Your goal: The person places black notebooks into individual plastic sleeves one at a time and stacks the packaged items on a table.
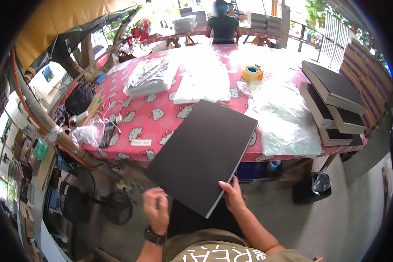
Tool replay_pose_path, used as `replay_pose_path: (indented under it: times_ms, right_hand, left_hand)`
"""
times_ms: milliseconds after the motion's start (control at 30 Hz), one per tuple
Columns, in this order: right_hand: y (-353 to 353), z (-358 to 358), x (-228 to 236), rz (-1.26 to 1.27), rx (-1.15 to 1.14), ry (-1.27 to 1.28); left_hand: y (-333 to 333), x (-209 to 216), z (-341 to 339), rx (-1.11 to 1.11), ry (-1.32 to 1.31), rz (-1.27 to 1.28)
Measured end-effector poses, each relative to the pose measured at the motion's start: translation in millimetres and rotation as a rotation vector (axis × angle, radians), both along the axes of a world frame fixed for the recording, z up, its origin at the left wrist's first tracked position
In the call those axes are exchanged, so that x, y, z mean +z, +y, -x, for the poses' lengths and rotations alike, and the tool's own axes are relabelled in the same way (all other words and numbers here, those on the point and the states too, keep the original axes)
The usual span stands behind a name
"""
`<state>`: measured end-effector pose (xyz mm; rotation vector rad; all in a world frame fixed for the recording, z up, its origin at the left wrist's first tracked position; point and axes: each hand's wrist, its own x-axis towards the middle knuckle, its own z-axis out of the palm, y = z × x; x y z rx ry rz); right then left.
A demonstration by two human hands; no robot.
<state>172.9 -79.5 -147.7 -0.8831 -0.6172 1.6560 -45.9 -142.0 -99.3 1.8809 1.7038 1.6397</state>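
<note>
Nearest me, the right hand (232,196) pinches the low corner of a flat black board (203,155) at five o'clock, fingers clamped on its edge, while the left hand (156,208) hangs loosely curled at seven o'clock, holding nothing. The board tilts out over the red patterned table (150,118); held by one corner, it could swing down or slip. Farther off, toward one o'clock, it might sweep the clear plastic bags (284,120) or the tape roll (252,72).

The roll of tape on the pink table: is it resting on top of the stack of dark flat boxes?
No. The roll of tape lies on the pink tablecloth, clearly apart from the stack of dark flat boxes at the table's right end.
</note>
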Motion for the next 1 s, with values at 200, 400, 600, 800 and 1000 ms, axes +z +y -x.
replay_pose_path:
  times_ms: [200, 400, 600, 800, 1000]
  right_hand:
    - [7, -41, -15, -0.083, 0.14, -0.091]
    - [25, -70, -50, -0.145, 0.207, -0.226]
    - [21, -42, -31, 0.052, -0.035, -0.018]
    - [36, -26, -42, -0.189, -0.266, -0.393]
    - [42, -12, -29, -0.495, -0.412, -0.453]
  left_hand:
    - [103, -25, 74, -0.32, -0.489, 0.547]
    - [85, -100, 34, -0.568, -0.956, 0.797]
    - [80, -105, 33, -0.516, -1.035, 0.628]
    - [97, -95, 14, -0.379, -1.094, 0.553]
    - [102, -92, 23, -0.437, -0.987, 0.373]
